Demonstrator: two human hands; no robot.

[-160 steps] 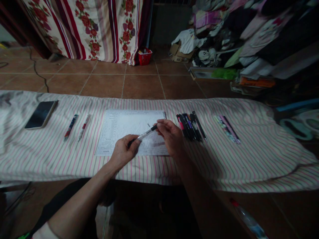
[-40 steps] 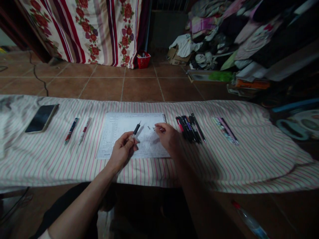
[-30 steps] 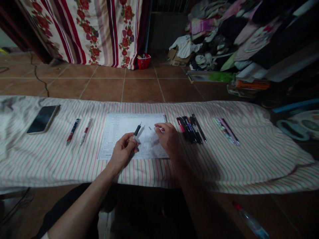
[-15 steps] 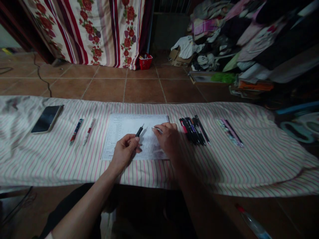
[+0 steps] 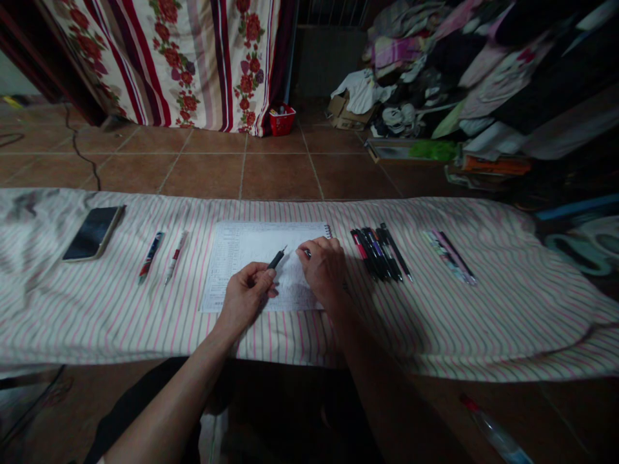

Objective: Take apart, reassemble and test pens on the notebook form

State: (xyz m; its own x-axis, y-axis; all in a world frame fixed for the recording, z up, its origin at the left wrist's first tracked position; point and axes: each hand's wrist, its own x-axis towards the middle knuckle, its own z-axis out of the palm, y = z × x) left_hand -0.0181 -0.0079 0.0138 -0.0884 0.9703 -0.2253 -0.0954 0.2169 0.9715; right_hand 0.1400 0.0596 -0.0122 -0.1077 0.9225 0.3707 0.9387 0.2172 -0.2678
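Note:
My left hand (image 5: pixel 245 298) grips a short black pen (image 5: pixel 276 260) with its tip pointing up and to the right over the paper. My right hand (image 5: pixel 324 270) rests on a printed sheet in a spiral notebook (image 5: pixel 242 248), its fingers curled around a small pen piece (image 5: pixel 307 254) that is mostly hidden. The hands are close together but apart. Both lie over the notebook on a pink-and-green striped cloth (image 5: pixel 459 322).
Right of the notebook lies a row of several pens (image 5: pixel 380 254), with a slimmer bundle (image 5: pixel 449 266) beyond it. To the left are separate pens (image 5: pixel 150 258) (image 5: pixel 176 258) and a smartphone (image 5: pixel 93 233). A plastic bottle (image 5: pixel 496 438) lies on the tiled floor (image 5: pixel 280 174). Heaped clothes (image 5: pixel 435 71) stand behind.
The long pen once held between both hands is now a black part in my left hand and a small piece in my right. The hands have drawn closer, and the black part tilts further right.

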